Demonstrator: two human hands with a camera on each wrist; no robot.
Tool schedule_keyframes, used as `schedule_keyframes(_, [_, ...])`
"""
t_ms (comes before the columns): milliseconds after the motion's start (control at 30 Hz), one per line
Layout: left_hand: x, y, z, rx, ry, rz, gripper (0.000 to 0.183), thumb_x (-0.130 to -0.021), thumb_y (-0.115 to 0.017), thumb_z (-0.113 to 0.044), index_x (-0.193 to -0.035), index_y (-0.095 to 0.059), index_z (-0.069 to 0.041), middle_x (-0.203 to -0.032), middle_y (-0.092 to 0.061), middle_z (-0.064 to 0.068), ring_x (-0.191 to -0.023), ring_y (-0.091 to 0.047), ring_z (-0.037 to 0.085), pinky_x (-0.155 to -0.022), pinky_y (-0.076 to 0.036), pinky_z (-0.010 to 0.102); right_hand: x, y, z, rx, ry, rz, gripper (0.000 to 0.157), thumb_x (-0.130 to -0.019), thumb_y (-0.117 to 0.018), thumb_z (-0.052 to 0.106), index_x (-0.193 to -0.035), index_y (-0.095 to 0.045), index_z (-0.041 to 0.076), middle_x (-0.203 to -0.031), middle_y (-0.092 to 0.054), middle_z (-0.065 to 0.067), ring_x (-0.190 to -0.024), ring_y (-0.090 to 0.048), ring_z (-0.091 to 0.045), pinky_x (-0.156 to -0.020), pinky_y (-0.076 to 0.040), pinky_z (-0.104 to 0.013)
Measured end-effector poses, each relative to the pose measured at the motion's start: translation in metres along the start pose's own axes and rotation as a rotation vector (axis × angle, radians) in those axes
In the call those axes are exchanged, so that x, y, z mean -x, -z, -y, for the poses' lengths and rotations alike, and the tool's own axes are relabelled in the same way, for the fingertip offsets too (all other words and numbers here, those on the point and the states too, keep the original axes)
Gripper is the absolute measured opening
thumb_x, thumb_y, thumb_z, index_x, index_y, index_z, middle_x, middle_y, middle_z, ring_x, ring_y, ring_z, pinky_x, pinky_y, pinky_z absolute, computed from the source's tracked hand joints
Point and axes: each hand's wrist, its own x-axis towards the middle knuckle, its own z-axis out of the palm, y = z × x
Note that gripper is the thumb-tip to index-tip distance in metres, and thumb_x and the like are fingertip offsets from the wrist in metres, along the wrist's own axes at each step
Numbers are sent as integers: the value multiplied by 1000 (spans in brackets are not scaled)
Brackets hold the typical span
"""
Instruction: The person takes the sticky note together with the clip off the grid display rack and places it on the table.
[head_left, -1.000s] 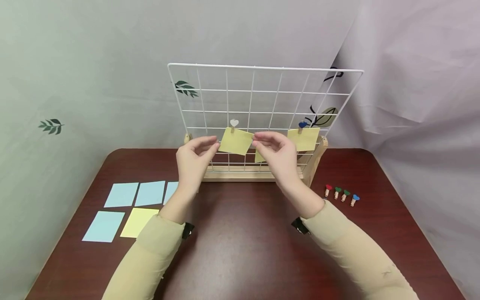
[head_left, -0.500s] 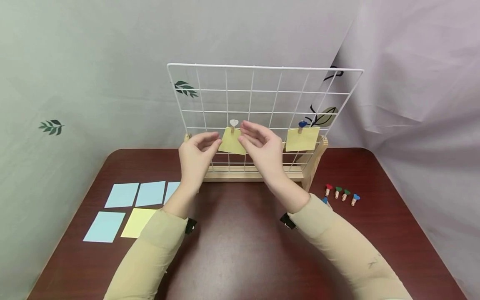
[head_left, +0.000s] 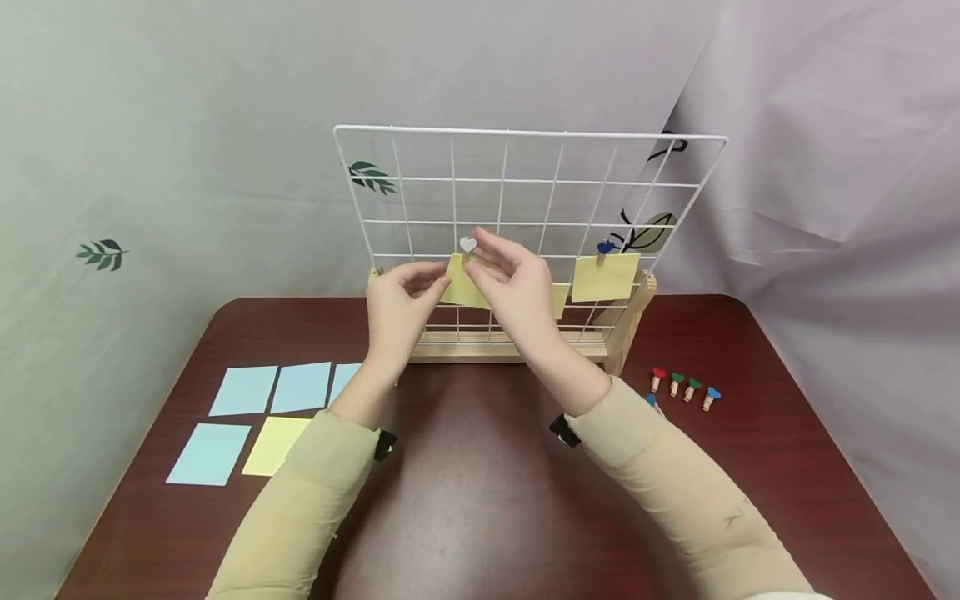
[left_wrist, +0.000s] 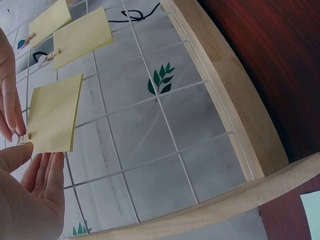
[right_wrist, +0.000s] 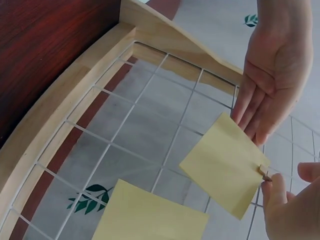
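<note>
Right hand (head_left: 521,292) had moved to the white clip (head_left: 468,244), grip unclear; left hand (head_left: 396,312) pinched the yellow note (head_left: 461,289), probably to steady it.

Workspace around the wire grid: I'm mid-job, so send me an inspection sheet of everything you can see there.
Surface: dark red table, glossy.
Job's things: three yellow notes clipped to the white grid in a wooden stand; four blue notes and another yellow note visible at table left; five clips at right, one partly hidden by the sleeve.
Clutter: nothing seen.
Left hand: at the left note's edge; grip unclear.
Right hand: at that note's white clip; grip unclear.
Cables: nothing seen.
Surroundings: pale leaf-print drape behind the grid.
</note>
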Motion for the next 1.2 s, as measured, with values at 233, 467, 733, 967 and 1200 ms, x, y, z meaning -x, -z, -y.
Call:
schedule_keyframes(233, [-3, -2, 0, -36, -12, -11, 15, -96, -78, -5, -107, -81, 4, -103, -82, 20, -92, -80, 31, -73, -55, 5, -4, -3, 2, 94, -13, -10, 41, -97, -72, -1, -138, -68, -2, -137, -71, -18, -125, -72, -32, -100, -62, -29])
schedule_keyframes(467, [-5, -3, -2, -101, -41, -28, 12, -95, -80, -6, -102, -82, 3, -97, -82, 19, -86, -80, 31, -67, -50, 4, -11, -9, -4, 162, 80, -99, 27, -94, -75, -2, -122, -78, -1, -117, -80, -17, -108, -80, -29, -92, -65, -29])
schedule_keyframes(733, [-8, -5, -1, -188, -73, -54, 10, -95, -80, -8, -99, -83, 1, -92, -82, 16, -79, -79, 27, -63, -45, 6, -14, -13, -9, 222, 142, -167, 15, -95, -79, 6, -109, -83, 3, -104, -83, -12, -96, -82, -22, -80, -64, -21])
schedule_keyframes(967, [-8, -3, -1, -195, -77, -55, 10, -95, -79, -8, -99, -83, 1, -91, -82, 15, -77, -78, 27, -62, -44, 7, -16, -16, -10, 228, 184, -194, 11, -93, -81, 4, -103, -84, 3, -99, -84, -12, -87, -82, -22, -72, -59, -15])
schedule_keyframes(1200, [-9, -1, 1, -169, -79, -42, 11, -95, -80, -8, -99, -83, 1, -91, -82, 17, -79, -79, 28, -62, -46, 6, -17, -19, -12, 139, 153, -236, 10, -91, -83, 2, -101, -84, 0, -99, -83, -15, -89, -82, -25, -80, -65, -21])
